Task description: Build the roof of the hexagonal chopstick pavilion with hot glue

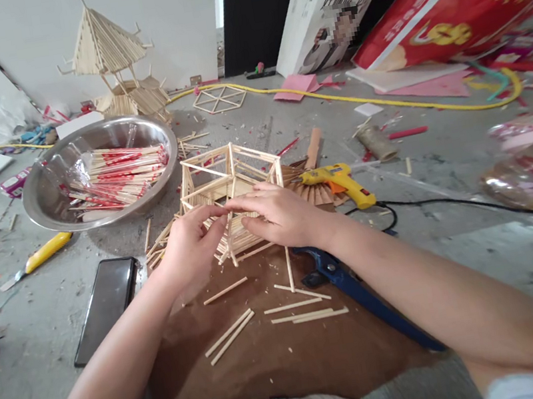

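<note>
A hexagonal frame of thin wooden sticks stands on a brown board in front of me. My left hand is on its near left side, thumb and fingertips pinched together at a stick of the frame. From the right, my right hand reaches over the near side, fingers stretched toward my left fingertips and thumb beneath them, gripping the frame. What lies between the fingertips is hidden. Several cut sticks lie loose on the board. Blue-handled cutters rest under my right forearm.
A steel bowl holds red-wrapped chopsticks. Left of the board lie a phone and a yellow utility knife. A yellow glue gun with a black cord sits to the right. Behind are a stick pavilion and a yellow cable.
</note>
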A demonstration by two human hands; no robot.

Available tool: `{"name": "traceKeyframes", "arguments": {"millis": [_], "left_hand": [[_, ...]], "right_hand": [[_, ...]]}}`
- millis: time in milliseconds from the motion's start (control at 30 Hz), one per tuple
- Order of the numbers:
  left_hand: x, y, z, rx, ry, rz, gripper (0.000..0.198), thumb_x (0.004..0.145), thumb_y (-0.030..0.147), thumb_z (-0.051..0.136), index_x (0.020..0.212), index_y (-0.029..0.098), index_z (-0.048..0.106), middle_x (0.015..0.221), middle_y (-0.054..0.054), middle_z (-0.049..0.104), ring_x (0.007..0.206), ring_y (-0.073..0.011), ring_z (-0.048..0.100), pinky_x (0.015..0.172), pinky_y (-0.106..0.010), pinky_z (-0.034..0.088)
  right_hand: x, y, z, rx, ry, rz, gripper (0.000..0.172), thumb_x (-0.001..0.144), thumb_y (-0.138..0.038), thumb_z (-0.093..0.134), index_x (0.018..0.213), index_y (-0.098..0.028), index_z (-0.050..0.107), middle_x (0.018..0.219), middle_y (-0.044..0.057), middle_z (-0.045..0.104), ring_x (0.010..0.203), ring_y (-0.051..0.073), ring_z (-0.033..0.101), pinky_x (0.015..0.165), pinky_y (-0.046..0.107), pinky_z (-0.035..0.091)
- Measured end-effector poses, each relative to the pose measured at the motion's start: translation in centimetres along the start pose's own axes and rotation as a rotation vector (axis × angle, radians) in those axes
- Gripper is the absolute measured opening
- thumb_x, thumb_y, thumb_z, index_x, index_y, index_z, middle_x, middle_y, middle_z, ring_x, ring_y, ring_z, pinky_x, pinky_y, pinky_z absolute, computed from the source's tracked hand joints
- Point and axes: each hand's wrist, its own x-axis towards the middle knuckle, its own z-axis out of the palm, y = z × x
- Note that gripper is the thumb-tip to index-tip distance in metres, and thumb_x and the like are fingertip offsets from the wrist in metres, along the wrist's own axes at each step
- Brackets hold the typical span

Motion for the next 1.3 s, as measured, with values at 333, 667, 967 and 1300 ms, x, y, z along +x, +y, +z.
{"name": "traceKeyframes", "arguments": {"millis": [333,667,967,1300], "left_hand": [[0.02,-0.67,0.19,-0.021,0.023,0.106,0.018,0.081,0.023,0.049,0.089,0.016,0.064,0.09,-0.004,0.064,0.081,-0.0126,0.059,0.073,-0.023,0.044],[-0.02,-0.71,0.16,-0.031,0.01,0.09,0.018,0.081,0.025,0.05,0.089,0.017,0.064,0.09,-0.004,0.063,0.078,-0.0123,0.058,0.067,-0.023,0.043],[-0.1,-0.87,0.12,-0.017,-0.009,0.11,0.016,0.08,0.026,0.053,0.088,0.017,0.063,0.086,-0.002,0.063,0.057,-0.0061,0.048,0.054,-0.019,0.037],[-0.15,-0.76,0.0,-0.012,-0.027,0.09,0.016,0.079,0.024,0.053,0.089,0.018,0.063,0.086,-0.001,0.062,0.058,-0.0062,0.047,0.056,-0.02,0.037]], "right_hand": [[-0.11,0.08,0.22,0.044,0.022,-0.026,0.037,0.081,-0.019,0.042,0.116,-0.017,0.054,0.112,0.007,0.063,0.099,0.02,0.058,0.091,0.041,0.034],[-0.27,0.06,0.21,0.026,0.028,-0.054,0.037,0.081,-0.018,0.04,0.114,-0.012,0.055,0.11,0.008,0.063,0.098,0.021,0.058,0.091,0.041,0.035],[-0.44,0.13,0.37,0.013,0.045,-0.065,0.036,0.08,-0.018,0.04,0.114,-0.018,0.055,0.11,0.008,0.064,0.099,0.021,0.058,0.092,0.044,0.034],[-0.52,0.19,0.58,0.003,0.08,-0.103,0.036,0.082,-0.02,0.037,0.113,-0.014,0.055,0.108,0.012,0.064,0.099,0.021,0.058,0.09,0.043,0.036]]}}
